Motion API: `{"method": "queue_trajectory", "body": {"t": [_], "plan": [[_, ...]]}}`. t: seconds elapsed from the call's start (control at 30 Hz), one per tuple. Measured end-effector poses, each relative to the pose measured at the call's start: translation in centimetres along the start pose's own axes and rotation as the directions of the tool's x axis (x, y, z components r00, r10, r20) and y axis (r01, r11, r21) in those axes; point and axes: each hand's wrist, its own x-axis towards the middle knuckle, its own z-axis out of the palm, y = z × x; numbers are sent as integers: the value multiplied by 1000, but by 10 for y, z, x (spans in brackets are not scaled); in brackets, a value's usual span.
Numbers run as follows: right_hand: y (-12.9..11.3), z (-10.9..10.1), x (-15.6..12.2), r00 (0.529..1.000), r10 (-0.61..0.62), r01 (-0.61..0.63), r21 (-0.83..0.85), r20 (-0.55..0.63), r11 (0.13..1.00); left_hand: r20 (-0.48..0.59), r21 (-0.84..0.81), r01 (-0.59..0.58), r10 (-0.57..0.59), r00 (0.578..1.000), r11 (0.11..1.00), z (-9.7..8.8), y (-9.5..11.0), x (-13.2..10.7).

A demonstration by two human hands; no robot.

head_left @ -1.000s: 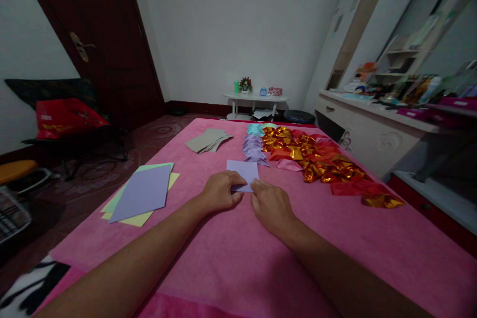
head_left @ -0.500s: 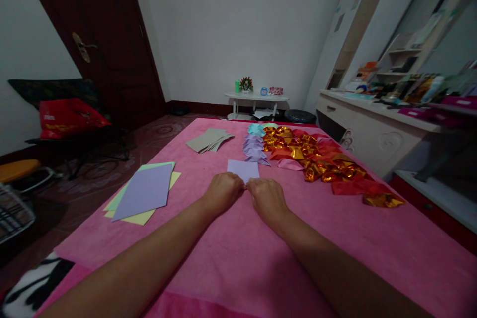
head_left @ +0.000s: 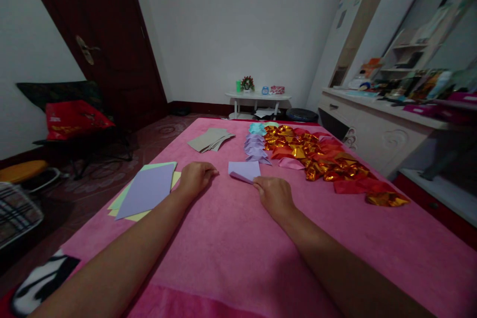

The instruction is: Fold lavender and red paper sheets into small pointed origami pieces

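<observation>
A small sheet of purple paper (head_left: 244, 170) lies on the pink cloth (head_left: 238, 238), its near edge curled up. My right hand (head_left: 275, 195) pinches the near right corner of this sheet between thumb and fingers. To the left of the paper and apart from it, my left hand (head_left: 197, 177) rests low over the cloth, fingers curled together with nothing visible in them. Left of that hand lies a stack of larger purple, green and yellow sheets (head_left: 147, 189). Folded purple paper pieces (head_left: 255, 146) stand in a row just beyond the small sheet.
Grey paper pieces (head_left: 210, 139) lie fanned out at the far left of the cloth. Shiny gold and red folded pieces (head_left: 320, 159) cover the right side. Beyond stands a small white table (head_left: 257, 95); a white dresser (head_left: 372, 119) is at the right, a chair with a red bag (head_left: 76, 119) at the left.
My left hand has let go of the purple paper and moved left. The sheet's near edge now curls up, while my right hand stays at its corner. The view has shifted slightly.
</observation>
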Motion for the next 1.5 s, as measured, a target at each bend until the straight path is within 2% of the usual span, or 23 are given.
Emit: {"method": "queue_trajectory", "body": {"t": [0.07,0.13,0.2,0.27,0.3,0.37,0.43,0.53,0.63,0.73,0.83,0.93,1.07,1.23,1.3,1.4,1.5], "plan": [[3,4,0,996,35,-26,109,-86,994,-58,-96,63,-69,996,993,0,-4,2],[4,6,0,979,44,1,219,-200,976,-81,-208,82,-101,992,975,3,3,1],[4,6,0,943,30,77,306,-330,949,-27,-383,90,-109,994,919,6,18,-3],[4,5,0,894,13,162,351,-447,922,130,-619,174,-118,984,766,8,36,-7],[4,3,0,869,10,193,358,-494,914,208,-693,240,-130,969,679,9,44,-9],[4,0,0,831,-11,244,347,-556,906,292,-776,321,-141,946,543,10,55,-11],[3,-2,0,817,-74,301,314,-572,901,323,-833,350,-137,936,429,12,60,-11],[0,-4,0,829,-175,366,279,-531,888,297,-891,327,-141,944,315,17,56,-9],[-2,-5,0,853,-165,358,325,-495,875,236,-915,277,-167,957,293,21,52,-7],[0,-5,1,867,-30,300,473,-497,829,209,-917,253,-168,963,309,24,50,-7],[4,-4,1,870,116,259,644,-479,719,206,-914,251,-167,964,318,25,51,-7],[8,-4,1,899,195,210,776,-393,595,211,-923,253,-167,963,291,25,51,-7],[7,-3,2,953,202,88,845,-226,527,206,-932,249,-181,962,261,25,50,-6],[5,8,7,977,170,48,912,-127,407,206,-938,251,-200,958,239,27,47,-5],[6,10,8,977,152,69,898,-149,435,203,-940,253,-220,954,228,27,45,-5],[7,6,9,956,102,170,802,-275,572,192,-951,241,-237,952,194,28,43,-4],[6,-5,5,879,156,222,675,-451,704,179,-968,216,-247,952,130,28,43,-3]]}}
